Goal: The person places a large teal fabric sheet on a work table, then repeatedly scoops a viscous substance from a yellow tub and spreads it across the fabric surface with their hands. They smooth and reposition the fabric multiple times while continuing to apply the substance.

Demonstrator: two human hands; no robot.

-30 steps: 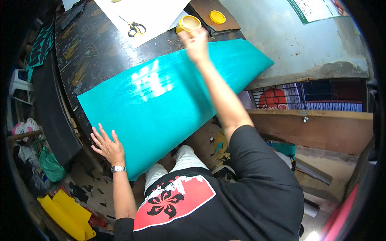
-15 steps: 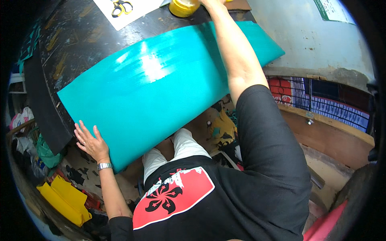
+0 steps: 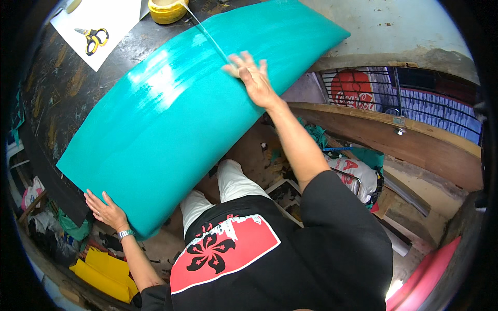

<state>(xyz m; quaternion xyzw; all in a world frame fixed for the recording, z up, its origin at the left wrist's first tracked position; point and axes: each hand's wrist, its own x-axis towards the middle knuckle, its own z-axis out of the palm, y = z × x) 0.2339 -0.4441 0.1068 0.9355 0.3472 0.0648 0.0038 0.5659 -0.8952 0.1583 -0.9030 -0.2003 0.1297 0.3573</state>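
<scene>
A large teal sheet [image 3: 155,135] lies over the dark table, its near edge curving down over my lap. Wet, glossy streaks shine along its far half. At the sheet's near left corner my left hand [image 3: 110,213] rests flat with its fingers spread. Above the sheet's right half is my right hand [image 3: 257,85], slightly blurred, its fingers bent around something small that I cannot make out. A thin pale strand of sticky liquid [image 3: 207,35] stretches from the fingertips to a yellow tub [image 3: 167,13] at the far edge of the view.
Yellow-and-black scissors [image 3: 93,40] lie on a white sheet [image 3: 98,15] on the dark table [image 3: 67,85]. A wire grille [image 3: 415,103] and a wooden ledge [image 3: 441,137] stand to the right. Folded yellow material [image 3: 104,272] sits at the lower left; scraps and a white bag [image 3: 358,176] lie below right.
My right hand has come back from the yellow tub to above the teal sheet, drawing out the strand. The view has shifted; my left hand stays at the sheet's corner.
</scene>
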